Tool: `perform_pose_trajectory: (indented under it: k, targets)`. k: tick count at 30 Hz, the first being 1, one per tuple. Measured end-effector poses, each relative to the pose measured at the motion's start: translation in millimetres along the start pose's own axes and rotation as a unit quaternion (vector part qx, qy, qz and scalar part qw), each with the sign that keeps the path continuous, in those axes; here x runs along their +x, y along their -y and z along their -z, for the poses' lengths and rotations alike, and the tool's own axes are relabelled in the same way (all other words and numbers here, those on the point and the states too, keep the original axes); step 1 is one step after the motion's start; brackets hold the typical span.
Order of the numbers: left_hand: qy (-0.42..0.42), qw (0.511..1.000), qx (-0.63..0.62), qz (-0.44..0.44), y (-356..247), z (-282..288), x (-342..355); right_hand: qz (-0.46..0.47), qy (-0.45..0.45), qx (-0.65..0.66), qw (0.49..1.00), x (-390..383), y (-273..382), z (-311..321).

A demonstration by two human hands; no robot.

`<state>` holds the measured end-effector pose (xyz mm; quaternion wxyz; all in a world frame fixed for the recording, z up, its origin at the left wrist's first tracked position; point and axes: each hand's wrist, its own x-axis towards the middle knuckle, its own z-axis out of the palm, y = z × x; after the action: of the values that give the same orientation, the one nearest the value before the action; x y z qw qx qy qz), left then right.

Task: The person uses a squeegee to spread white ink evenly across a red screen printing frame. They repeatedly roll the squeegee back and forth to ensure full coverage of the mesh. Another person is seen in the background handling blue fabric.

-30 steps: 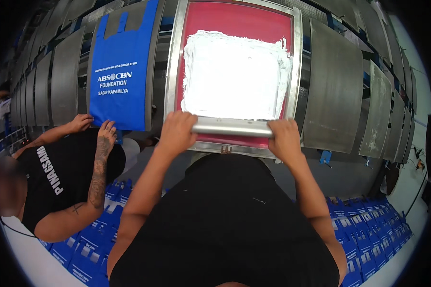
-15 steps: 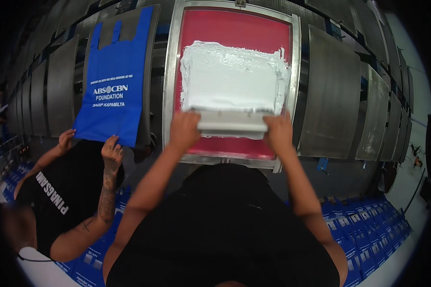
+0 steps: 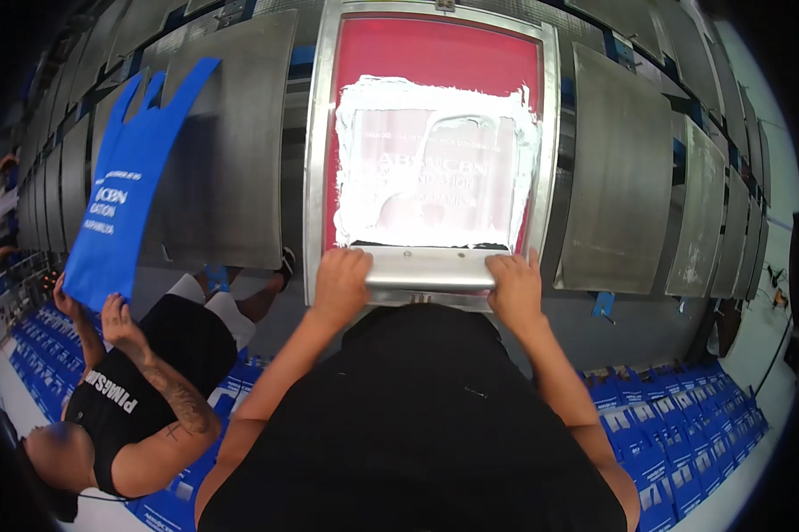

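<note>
My left hand point(image 3: 341, 282) and my right hand point(image 3: 514, 286) both grip a metal squeegee point(image 3: 428, 267) held across the near end of a framed printing screen point(image 3: 431, 142). The screen mesh is red, with a rectangle of white ink point(image 3: 435, 173) spread over it; the middle is scraped thin and the edges stay thick. The squeegee sits at the lower edge of the ink patch. My black shirt fills the lower middle of the view.
A co-worker in a black shirt point(image 3: 133, 390) at my left holds a blue printed bag point(image 3: 120, 204) with both hands, pulling it off a grey metal platen point(image 3: 226, 151). More grey platens point(image 3: 621, 168) stand in a row on both sides. Stacks of blue bags point(image 3: 674, 426) lie below.
I pushed the squeegee up the screen and drew it back to the near end, thinning the white ink. The co-worker has pulled the blue bag down and left off the platen.
</note>
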<state>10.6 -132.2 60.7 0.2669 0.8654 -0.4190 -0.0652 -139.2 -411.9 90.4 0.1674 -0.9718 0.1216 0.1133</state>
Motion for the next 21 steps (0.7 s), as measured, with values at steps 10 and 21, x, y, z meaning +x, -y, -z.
perform_pose_trajectory:
  k: [10, 21]
  targets:
    - [0.076, 0.991, 0.070, 0.087, 54.9, 26.3, 175.7, 0.018, -0.028, -0.076, 0.997, 170.1, -51.6, 48.8]
    - [0.059, 0.998, 0.018, 0.031, 54.4, 0.0, 79.1, 0.038, -0.088, 0.005, 0.995, 76.3, -19.9, -18.0]
